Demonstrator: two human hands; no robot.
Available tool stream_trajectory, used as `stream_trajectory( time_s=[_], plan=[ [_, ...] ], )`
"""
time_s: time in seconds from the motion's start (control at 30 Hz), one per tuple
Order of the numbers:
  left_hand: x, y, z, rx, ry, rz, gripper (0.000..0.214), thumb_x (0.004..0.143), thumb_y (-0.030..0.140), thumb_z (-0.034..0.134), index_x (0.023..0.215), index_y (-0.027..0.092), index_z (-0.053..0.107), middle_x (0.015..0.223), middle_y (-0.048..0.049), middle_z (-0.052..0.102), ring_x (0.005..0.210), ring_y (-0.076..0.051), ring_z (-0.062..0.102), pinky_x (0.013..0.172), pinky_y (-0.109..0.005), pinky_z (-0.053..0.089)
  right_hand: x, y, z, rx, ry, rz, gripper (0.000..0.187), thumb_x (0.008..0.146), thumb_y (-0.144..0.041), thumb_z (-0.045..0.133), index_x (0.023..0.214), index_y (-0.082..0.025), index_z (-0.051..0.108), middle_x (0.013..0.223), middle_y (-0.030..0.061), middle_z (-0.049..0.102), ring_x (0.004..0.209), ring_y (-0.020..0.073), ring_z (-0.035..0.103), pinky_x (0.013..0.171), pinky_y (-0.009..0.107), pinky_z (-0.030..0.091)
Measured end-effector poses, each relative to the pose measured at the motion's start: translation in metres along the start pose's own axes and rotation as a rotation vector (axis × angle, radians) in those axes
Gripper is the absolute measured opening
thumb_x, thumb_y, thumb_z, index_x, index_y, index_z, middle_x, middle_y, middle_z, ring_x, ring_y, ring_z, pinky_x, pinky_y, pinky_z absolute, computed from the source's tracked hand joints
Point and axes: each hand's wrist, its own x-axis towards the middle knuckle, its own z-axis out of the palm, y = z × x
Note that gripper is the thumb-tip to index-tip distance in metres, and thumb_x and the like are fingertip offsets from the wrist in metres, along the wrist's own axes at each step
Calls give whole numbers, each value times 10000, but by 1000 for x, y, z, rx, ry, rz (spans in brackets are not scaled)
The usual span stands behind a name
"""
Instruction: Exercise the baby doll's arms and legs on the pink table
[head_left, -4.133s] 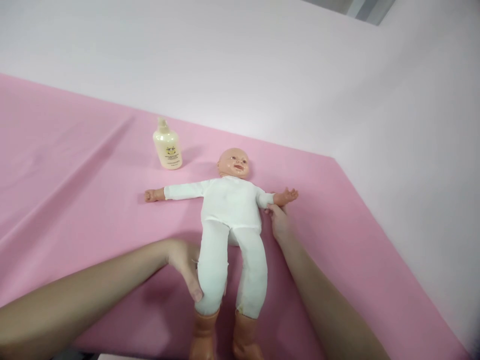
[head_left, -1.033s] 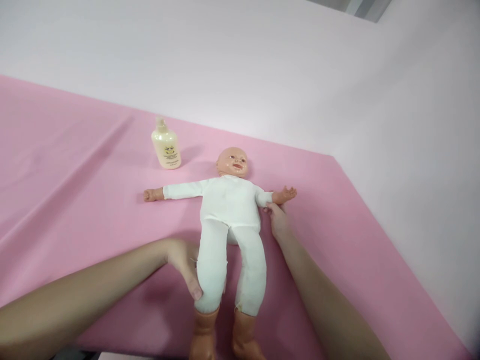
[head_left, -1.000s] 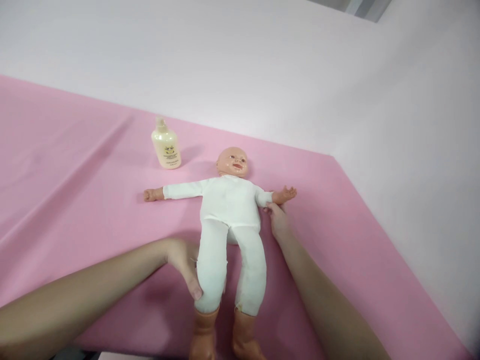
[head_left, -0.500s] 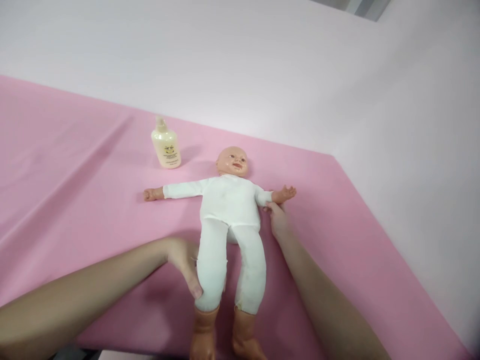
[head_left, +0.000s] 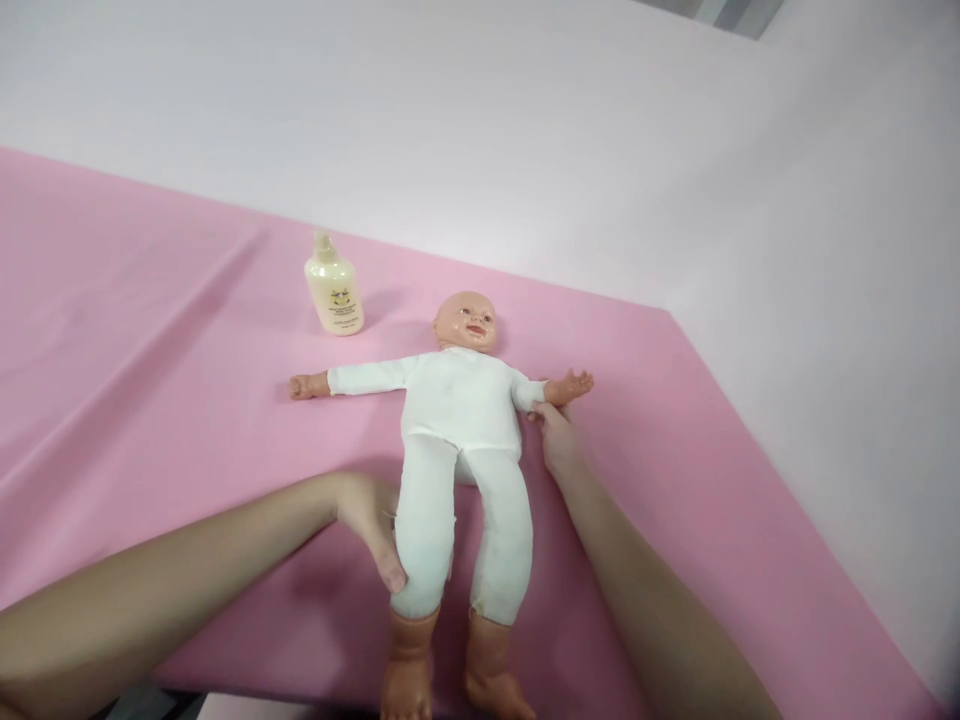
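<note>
A baby doll (head_left: 461,400) with a white cloth body lies on its back, head away from me and both arms spread out. My left hand (head_left: 373,522) grips its leg on the left side; the thumb rests along the outer edge near the knee, and the other fingers are hidden behind the leg. At the doll's arm on the right, my right hand (head_left: 555,430) is closed around the lower sleeve from below, just short of the plastic hand. Most of those fingers are out of sight under the arm.
A pale yellow pump bottle (head_left: 335,295) stands upright beyond the doll's arm on the left. Pink cloth (head_left: 660,470) covers the table, with a long crease at the left. A white wall (head_left: 480,130) rises behind the table and on the right.
</note>
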Motion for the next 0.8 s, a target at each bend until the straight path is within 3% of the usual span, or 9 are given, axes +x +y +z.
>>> stream_trajectory(
  time_s=[0.37,0.6,0.8],
  plan=[
    [0,2,1,8,6,-12,680,777,580,1096,1299,203,880,1198,-95,897,1147,-349,893,1025,-380,737,-4,-7,4,-16,-9,-7,544,714,-387,794,1246,-317,706,1042,47,663,860,240,581,758,409,543],
    [1,8,3,37,12,-26,668,795,628,1075,1262,193,876,1163,-82,893,1119,-337,889,1013,-395,742,-4,-7,5,11,28,19,488,678,-382,819,1148,-323,701,944,8,646,813,231,579,786,434,585],
    [1,2,1,36,12,9,676,780,591,1093,1283,191,882,1198,-89,895,1119,-341,900,1003,-368,742,-4,-6,3,-7,13,27,523,683,-399,806,1191,-323,703,1046,46,668,866,249,575,802,447,562]
  ],
)
